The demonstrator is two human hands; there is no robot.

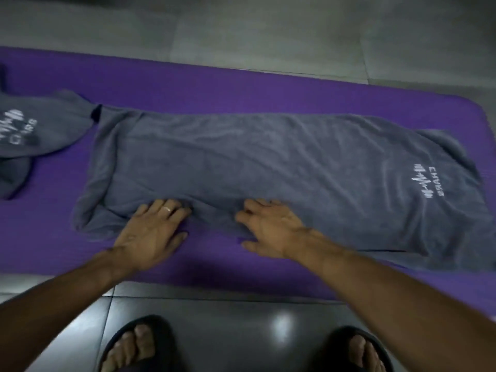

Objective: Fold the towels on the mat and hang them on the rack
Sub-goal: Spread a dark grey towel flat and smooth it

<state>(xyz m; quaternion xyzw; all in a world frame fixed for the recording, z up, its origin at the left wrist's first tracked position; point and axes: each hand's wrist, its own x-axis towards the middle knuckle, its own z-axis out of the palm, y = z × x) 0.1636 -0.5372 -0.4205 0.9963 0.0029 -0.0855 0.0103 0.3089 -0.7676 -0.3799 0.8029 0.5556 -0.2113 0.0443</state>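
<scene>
Purple mat point(241, 95) | grey towel point(268, 162) near edge under both hands: left hand point(150, 232), right hand point(271, 226)

The floor point(268, 28) is laid with large grey tiles, matte and pale beyond the far side, with thin grout lines crossing them. Nearer the camera the tiles point(228, 331) are dark and glossy, carrying a bright white reflection of overhead light point(281, 324). The room is dim.

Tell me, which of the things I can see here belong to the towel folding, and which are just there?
Part of the job:
grey towel spread on the mat
second grey towel, at the left edge
purple mat
left hand and right hand, both at the spread towel's near edge

Just there:
tiled floor
black sandals
No rack is in view.
</scene>
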